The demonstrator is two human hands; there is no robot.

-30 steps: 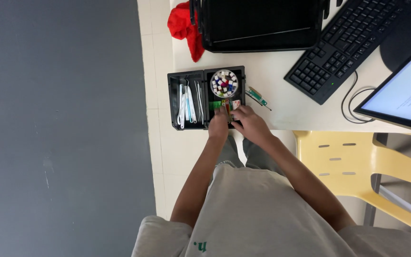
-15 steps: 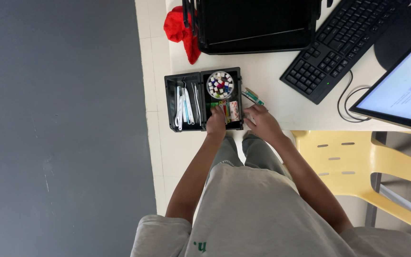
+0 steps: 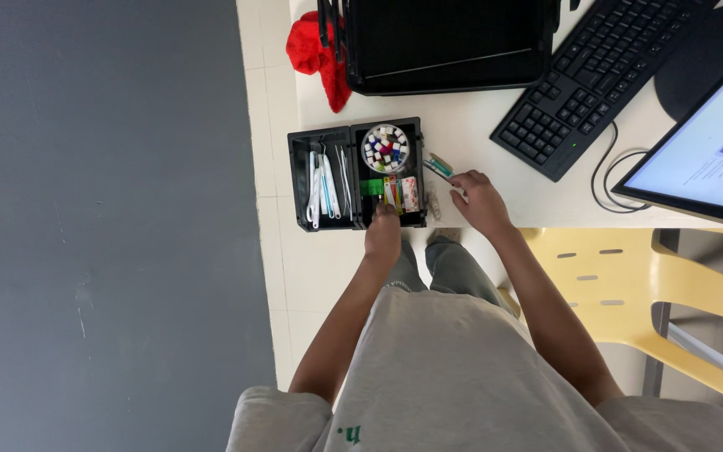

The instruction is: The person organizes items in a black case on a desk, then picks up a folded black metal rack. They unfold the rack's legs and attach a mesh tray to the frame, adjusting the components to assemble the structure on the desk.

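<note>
A black compartment tray (image 3: 298,180) sits at the white table's near edge. It holds thin white and metal tools (image 3: 325,186), a round dish of small coloured caps (image 3: 385,148) and small coloured packets (image 3: 395,192). My left hand (image 3: 382,234) rests at the tray's near rim, with its fingers curled into the packet compartment. What they grip is hidden. My right hand (image 3: 479,201) lies on the table to the right of the tray, and its fingertips touch the end of a green pen-like tool (image 3: 439,166).
A black open case (image 3: 445,42) and a red cloth (image 3: 315,50) lie beyond the tray. A black keyboard (image 3: 596,79) with cable and a lit monitor (image 3: 705,159) stand at the right. A yellow plastic chair (image 3: 629,276) is beside my legs.
My right hand has left the tray's packet compartment and moved right to the green tool. My left hand has stayed at the tray.
</note>
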